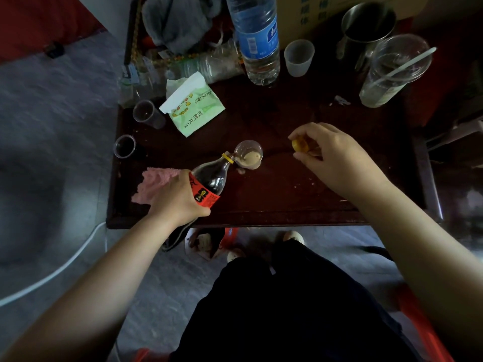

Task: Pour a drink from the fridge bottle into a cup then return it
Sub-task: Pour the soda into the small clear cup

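My left hand (177, 198) grips a dark cola bottle (210, 176) with a red label, tilted so its open mouth with a yellow ring meets the rim of a small clear cup (248, 154). Foamy tan drink sits in the cup, and a thin stream runs from the bottle into it. The cup stands near the middle of the dark wooden table (287, 199). My right hand (334, 155) hovers to the right of the cup and pinches the bottle's yellow cap (300, 145) in its fingertips.
A pink cloth (154, 181) lies behind my left hand. Two small empty cups (146, 113) (125, 146) stand at the left edge. A tissue pack (192, 105), a large water bottle (257, 40), a plastic cup (299, 57), a steel mug (368, 24) and a big cup with a spoon (392, 71) crowd the far side.
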{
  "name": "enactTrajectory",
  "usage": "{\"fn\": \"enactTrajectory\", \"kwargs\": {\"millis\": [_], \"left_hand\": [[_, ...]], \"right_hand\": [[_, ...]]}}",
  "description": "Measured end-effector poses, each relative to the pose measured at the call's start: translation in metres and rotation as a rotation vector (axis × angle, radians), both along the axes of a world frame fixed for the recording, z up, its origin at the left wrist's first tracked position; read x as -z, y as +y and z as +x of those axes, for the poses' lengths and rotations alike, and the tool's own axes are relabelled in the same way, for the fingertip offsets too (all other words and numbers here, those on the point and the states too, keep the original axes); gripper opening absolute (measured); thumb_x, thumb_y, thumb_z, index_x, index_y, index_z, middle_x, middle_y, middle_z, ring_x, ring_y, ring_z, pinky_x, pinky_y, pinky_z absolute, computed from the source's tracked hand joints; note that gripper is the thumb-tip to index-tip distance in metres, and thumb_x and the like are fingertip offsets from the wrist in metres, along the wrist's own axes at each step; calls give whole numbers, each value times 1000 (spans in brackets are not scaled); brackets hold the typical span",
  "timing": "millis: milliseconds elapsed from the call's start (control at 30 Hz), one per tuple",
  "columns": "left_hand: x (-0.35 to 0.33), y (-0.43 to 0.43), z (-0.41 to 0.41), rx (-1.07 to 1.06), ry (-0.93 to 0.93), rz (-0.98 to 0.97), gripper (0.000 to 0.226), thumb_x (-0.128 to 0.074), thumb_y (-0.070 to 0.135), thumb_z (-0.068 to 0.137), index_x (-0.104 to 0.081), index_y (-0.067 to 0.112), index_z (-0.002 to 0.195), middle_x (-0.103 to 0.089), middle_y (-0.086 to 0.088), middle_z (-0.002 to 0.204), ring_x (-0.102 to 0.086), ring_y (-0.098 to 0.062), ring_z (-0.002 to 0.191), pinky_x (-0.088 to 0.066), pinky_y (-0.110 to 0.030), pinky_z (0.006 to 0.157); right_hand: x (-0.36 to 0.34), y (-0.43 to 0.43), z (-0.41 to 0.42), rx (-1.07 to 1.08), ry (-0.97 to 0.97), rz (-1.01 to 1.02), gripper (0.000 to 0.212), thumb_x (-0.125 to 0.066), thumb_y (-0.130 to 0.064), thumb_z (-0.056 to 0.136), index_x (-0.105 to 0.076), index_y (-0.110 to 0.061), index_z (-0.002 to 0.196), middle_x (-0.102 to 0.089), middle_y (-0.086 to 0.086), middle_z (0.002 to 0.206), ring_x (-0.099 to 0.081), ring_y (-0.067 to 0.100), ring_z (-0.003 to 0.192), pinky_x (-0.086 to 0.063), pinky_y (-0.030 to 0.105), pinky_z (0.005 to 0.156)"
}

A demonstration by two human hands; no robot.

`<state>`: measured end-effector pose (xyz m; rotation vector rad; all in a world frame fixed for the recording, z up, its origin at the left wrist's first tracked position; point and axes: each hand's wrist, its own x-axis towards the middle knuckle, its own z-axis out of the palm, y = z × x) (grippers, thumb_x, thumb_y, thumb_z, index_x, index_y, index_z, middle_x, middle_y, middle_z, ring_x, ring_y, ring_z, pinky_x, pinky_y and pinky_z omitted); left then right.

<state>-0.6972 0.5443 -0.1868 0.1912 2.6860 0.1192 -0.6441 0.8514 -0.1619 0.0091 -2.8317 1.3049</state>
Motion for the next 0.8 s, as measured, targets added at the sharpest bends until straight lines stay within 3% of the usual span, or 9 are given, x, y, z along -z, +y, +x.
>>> {"fn": "enactTrajectory", "kwargs": {"millis": [133,533,700,800], "left_hand": [[1,-2,0,-9,-6,7,80,-81,41,57,-44,18,123,-61,1,105,-61,-19,90,-53,-38,74],[3,-8,4,-81,68,106,77,-82,40,58,-44,15,121,-59,5,98,-57,-14,82,-40,-26,60],[2,-9,9,-109,139,229,71,-81,40,56,-46,19,115,-61,9,96,-60,-12,84,-48,-29,67],[1,-10,13,-133,145,316,71,-80,39,56,-47,22,117,-60,12,101,-61,-9,89,-51,-30,72]], "right_hand": [[-2,-2,0,-9,0,12,28,-66,-20,85,-58,-25,112,-57,-6,102,-58,11,83,-53,31,75],[-8,-11,4,-1,-19,13,28,-66,-22,86,-58,-26,113,-55,-9,103,-58,7,82,-50,17,71],[-16,-22,2,-29,-22,10,29,-66,-22,86,-59,-23,114,-55,-8,104,-59,9,84,-52,22,74],[-22,-30,-2,-50,-9,8,28,-66,-22,87,-59,-22,114,-56,-9,105,-58,8,86,-49,15,74]]}}
